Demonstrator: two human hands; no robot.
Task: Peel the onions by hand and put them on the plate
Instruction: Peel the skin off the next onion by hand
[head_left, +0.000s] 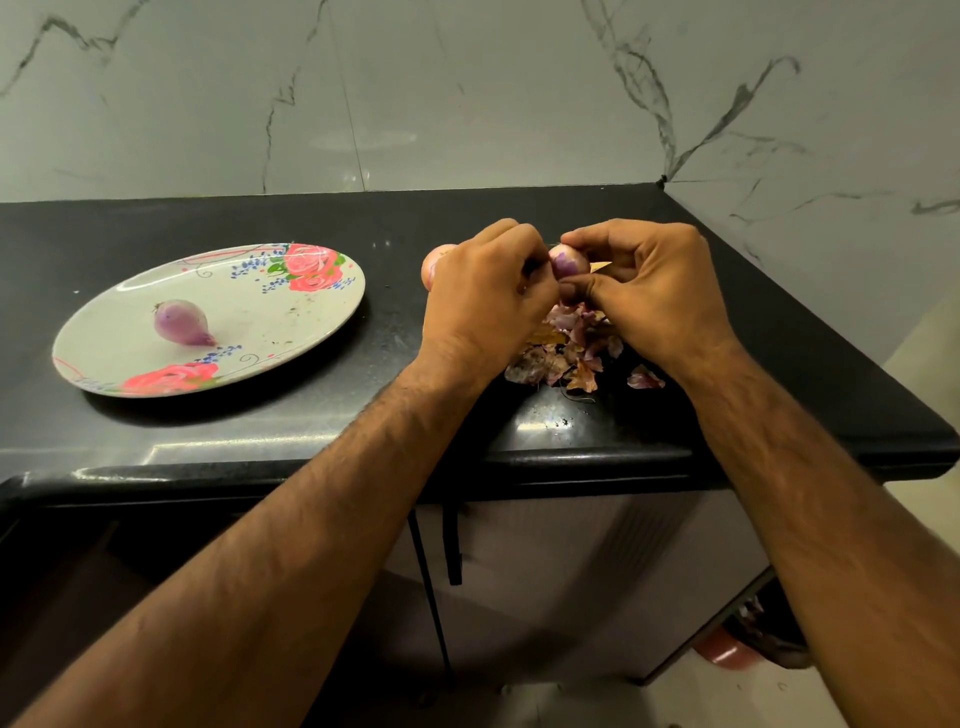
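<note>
Small onion (569, 261), purple and glossy where it's bare, is pinched above the worktop (208, 431) near its right corner, fingers of left hand (483, 296) and right hand (654, 291) curled round it. Peel scraps (561, 356) pile underneath. Another onion (434, 262) peeks behind the left hand. Plate (291, 322) with one peeled onion (182, 323) sits well left, bare worktop between.

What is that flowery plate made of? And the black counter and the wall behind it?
The plate looks like melamine or glazed ceramic: glossy white with printed roses. I cannot tell which. The counter seems to be polished black stone, perhaps granite: it is speckled, with shiny reflections. The wall looks like glossy marble-look tile: grey veins and a thin joint line.
</note>
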